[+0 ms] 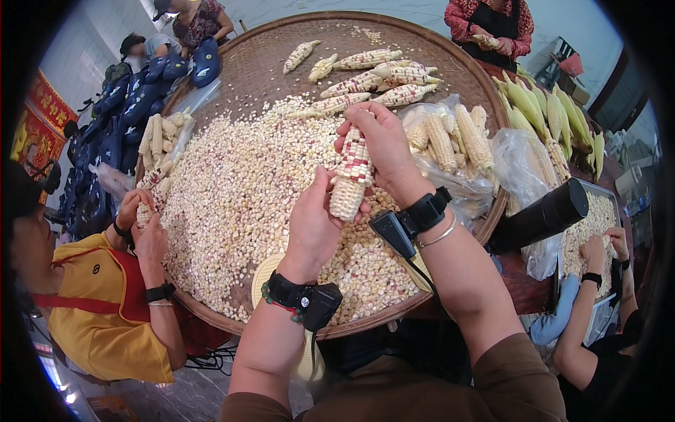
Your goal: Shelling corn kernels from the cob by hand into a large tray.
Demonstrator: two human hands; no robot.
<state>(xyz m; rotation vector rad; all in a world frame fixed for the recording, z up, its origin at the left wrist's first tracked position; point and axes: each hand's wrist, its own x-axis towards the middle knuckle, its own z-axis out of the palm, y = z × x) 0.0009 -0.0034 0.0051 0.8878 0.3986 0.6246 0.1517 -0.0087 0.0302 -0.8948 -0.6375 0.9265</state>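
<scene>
Open leftward over kernels (232, 190), rightward — bagged cobs (441, 143) blocking

Left hand (313, 224): fingers are partly hidden behind the corn cob (354, 172). Co-worker in black apron (495, 24): head is cut off by the upper edge.

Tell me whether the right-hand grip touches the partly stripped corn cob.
Touching. The head view shows the right-hand grip around the upper end of the corn cob.

A black cylinder (540, 219) sits at right; a red banner (48, 116) (marked in gold) hangs far left
</scene>
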